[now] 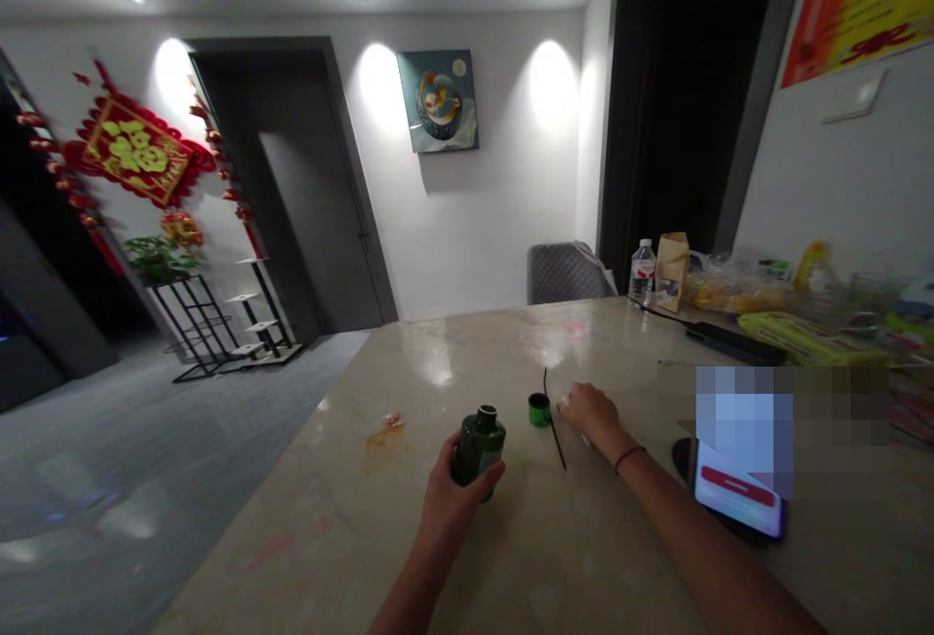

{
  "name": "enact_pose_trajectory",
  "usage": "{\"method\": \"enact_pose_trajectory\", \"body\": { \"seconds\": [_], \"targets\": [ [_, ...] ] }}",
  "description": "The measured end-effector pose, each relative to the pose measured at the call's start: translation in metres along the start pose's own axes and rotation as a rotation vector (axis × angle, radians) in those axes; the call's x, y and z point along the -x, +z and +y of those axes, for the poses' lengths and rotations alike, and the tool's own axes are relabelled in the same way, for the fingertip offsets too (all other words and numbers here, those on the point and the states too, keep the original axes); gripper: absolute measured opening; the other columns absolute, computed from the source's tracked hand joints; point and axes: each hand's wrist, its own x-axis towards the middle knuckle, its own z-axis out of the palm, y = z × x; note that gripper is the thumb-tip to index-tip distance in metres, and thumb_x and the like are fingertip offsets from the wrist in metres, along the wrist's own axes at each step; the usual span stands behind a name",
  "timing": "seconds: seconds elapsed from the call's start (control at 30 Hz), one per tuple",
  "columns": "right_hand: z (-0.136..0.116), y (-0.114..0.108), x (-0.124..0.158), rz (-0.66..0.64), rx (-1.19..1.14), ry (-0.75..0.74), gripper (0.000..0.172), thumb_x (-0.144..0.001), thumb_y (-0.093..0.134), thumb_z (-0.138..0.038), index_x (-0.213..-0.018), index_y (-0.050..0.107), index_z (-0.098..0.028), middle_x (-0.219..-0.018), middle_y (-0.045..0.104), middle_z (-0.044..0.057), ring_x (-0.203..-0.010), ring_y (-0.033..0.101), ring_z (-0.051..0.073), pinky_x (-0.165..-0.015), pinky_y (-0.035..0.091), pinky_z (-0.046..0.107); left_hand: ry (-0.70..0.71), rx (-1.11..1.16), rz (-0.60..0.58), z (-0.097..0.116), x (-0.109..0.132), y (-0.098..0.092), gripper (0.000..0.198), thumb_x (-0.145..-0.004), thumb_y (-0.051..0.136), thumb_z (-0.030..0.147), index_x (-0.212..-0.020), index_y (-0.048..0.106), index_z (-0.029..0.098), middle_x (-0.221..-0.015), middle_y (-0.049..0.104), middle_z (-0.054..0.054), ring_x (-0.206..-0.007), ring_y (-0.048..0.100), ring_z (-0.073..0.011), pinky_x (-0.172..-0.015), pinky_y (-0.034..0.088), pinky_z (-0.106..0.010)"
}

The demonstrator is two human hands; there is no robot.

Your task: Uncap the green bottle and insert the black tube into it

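Note:
My left hand (459,494) is wrapped around a dark green bottle (478,448), which has an uncapped neck and stands nearly upright above or on the table. To the right of the bottle, a small green cap (539,411) rests on the tabletop, dark inside with its opening upward. A thin dark stick (558,445) lies beside and behind the cap. Just right of both is my right hand (590,411), low over the table with its fingers curled together. Something small and pale shows at its fingertips, too small to name.
The marble-patterned table (409,538) has an orange stain and a crumpled scrap (392,419) at left. A lit phone (740,494) lies by my right forearm. Farther right are a water bottle (642,270), a paper bag (671,270) and packets. A grey chair (565,273) stands behind.

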Motion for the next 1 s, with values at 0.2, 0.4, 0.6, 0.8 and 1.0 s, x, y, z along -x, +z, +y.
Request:
{"method": "enact_pose_trajectory", "body": {
  "seconds": [0.2,0.4,0.6,0.8,1.0],
  "targets": [
    [-0.002,-0.005,0.005,0.003,0.067,-0.035,0.007,-0.065,0.057,-0.015,-0.064,0.064,-0.016,-0.078,0.066,0.016,-0.079,0.061,0.027,-0.061,0.039,0.031,0.002,0.035,0.049,0.002,0.003,0.003,0.061,-0.050,0.072,0.034,-0.106,0.055,0.015,-0.087,0.067,-0.007,-0.075,0.064,-0.0204,-0.065,0.050,-0.029],
    [-0.016,-0.029,-0.005,0.069,-0.069,-0.089,0.007,-0.065,0.056,-0.022,-0.063,0.060,-0.017,-0.072,0.066,0.010,-0.069,0.060,0.021,-0.057,0.039,0.027,-0.012,0.022,-0.017,0.002,0.002,0.000,0.064,-0.050,0.073,0.034,-0.108,0.053,0.014,-0.093,0.067,-0.010,-0.081,0.063,-0.0223,-0.068,0.050,-0.030],
    [-0.051,-0.060,0.003,0.042,-0.916,-0.190,0.023,-0.063,0.055,-0.039,-0.067,0.055,-0.016,-0.064,0.061,0.003,-0.057,0.055,0.013,-0.054,0.042,0.025,-0.001,0.013,-0.031,-0.003,0.002,0.000,0.068,-0.051,0.073,0.031,-0.112,0.051,0.012,-0.096,0.066,-0.012,-0.089,0.062,-0.0248,-0.078,0.048,-0.035],
    [-0.078,-0.069,0.027,-0.066,-1.118,-0.231,0.022,-0.060,0.060,-0.037,-0.067,0.054,-0.016,-0.061,0.060,0.001,-0.055,0.053,0.010,-0.053,0.043,0.023,-0.005,0.038,-0.035,0.001,0.005,0.001,0.066,-0.048,0.075,0.031,-0.109,0.053,0.014,-0.095,0.067,-0.010,-0.087,0.063,-0.0238,-0.072,0.049,-0.031],
    [-0.084,-0.054,0.033,-0.158,-1.044,-0.272,0.020,-0.061,0.060,-0.035,-0.065,0.054,-0.016,-0.058,0.058,0.000,-0.053,0.052,0.010,-0.050,0.041,0.021,-0.026,0.040,-0.036,0.004,0.006,0.002,0.066,-0.048,0.075,0.030,-0.109,0.053,0.013,-0.096,0.066,-0.010,-0.084,0.062,-0.0222,-0.066,0.049,-0.028]
  ]
}}
